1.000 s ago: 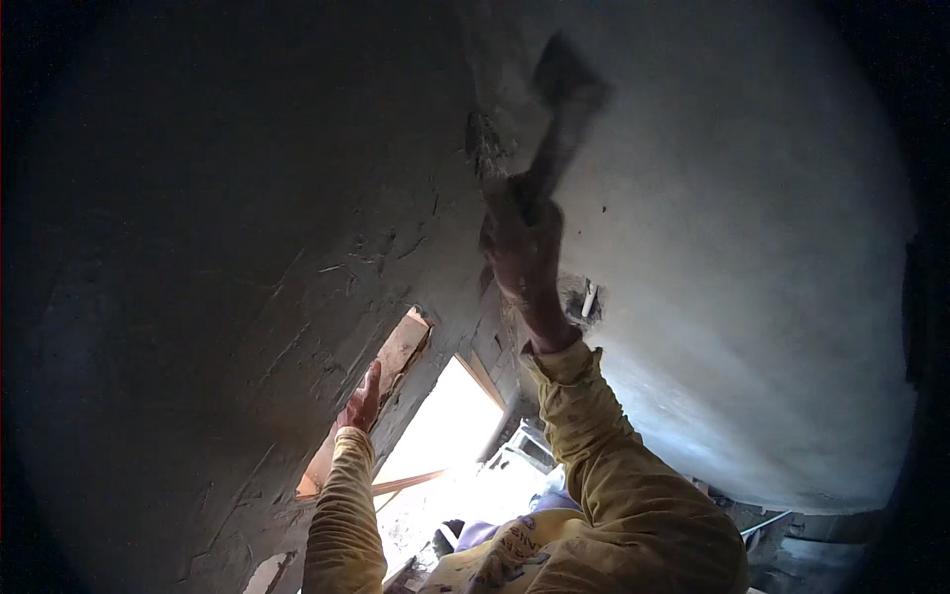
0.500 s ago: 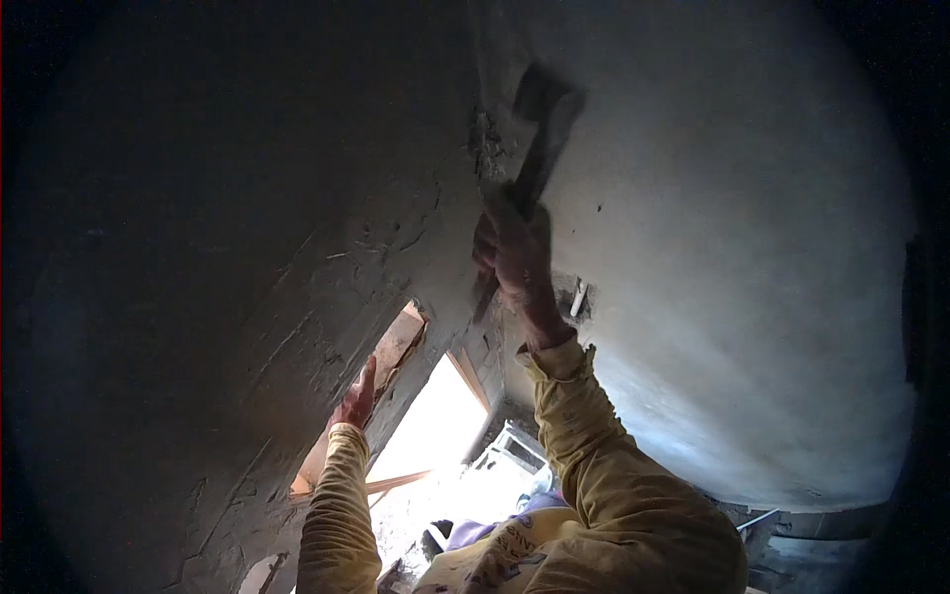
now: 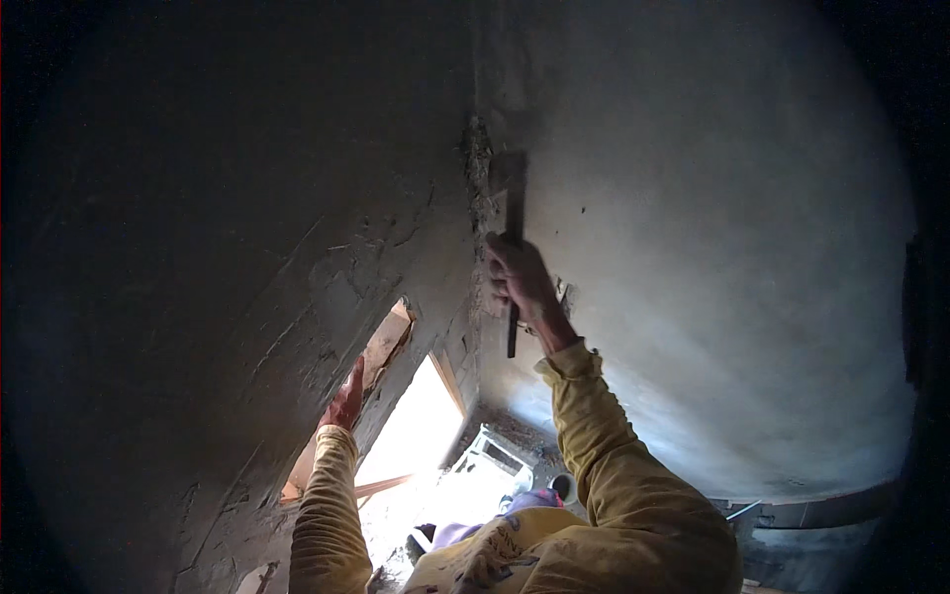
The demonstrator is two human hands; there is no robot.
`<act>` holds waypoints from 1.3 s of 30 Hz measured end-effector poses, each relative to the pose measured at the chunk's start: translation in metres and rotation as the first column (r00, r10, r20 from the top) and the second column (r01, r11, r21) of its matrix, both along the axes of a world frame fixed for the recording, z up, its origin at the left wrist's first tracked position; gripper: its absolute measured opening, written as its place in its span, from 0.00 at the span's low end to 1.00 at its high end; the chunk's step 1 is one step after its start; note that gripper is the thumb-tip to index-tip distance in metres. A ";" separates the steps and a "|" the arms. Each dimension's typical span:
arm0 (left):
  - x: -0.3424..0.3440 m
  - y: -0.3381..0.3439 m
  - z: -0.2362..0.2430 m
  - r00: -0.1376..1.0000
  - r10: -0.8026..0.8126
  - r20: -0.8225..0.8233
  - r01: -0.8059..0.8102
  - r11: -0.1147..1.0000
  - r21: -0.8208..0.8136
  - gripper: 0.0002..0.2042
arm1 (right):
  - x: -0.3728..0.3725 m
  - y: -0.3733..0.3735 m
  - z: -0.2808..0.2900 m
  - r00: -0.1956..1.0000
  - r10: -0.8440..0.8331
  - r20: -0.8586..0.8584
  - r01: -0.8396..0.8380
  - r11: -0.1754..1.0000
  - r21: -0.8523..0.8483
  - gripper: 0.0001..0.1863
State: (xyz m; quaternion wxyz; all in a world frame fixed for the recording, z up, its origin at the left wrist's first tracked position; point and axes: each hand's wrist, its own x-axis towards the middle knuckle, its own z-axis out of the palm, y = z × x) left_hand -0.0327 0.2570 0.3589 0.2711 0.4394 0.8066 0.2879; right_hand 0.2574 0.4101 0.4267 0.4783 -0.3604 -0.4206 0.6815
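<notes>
My right hand is wrapped round the long handle of a dark hatchet-like hammer. The tool stands nearly upright, head uppermost, in front of the wall corner. Its head is too dark and blurred to make out exactly. Just behind it, broken rough plaster runs down the corner. Lower on the left, my left hand rests with its fingers stretched out at the edge of a narrow slanted recess in the wall. No object shows in that hand.
The left wall is dark and scored with trowel-like marks; the right wall is smoother and paler. Below my left hand is a bright opening with a wooden frame. A white frame-like object stands low by the corner.
The hammer has come down and slightly left, from tilted right to nearly upright. My right hand has dropped with it. My left hand stays at the recess while the view shifts slightly.
</notes>
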 end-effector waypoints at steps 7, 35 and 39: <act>0.009 -0.004 0.012 0.999 -0.005 0.032 0.001 0.991 0.132 0.40 | 0.050 0.015 0.064 0.876 -0.477 0.071 0.369 0.757 0.540 0.12; 0.014 0.004 0.020 0.978 0.011 -0.206 -0.066 0.962 -0.264 0.45 | 0.086 0.068 -0.021 0.413 -0.591 0.693 -0.129 0.716 0.686 0.22; 0.012 0.005 0.011 0.981 0.144 -0.128 -0.171 0.959 -0.227 0.47 | 0.078 0.068 -0.023 0.532 -0.756 0.382 0.159 0.532 0.832 0.17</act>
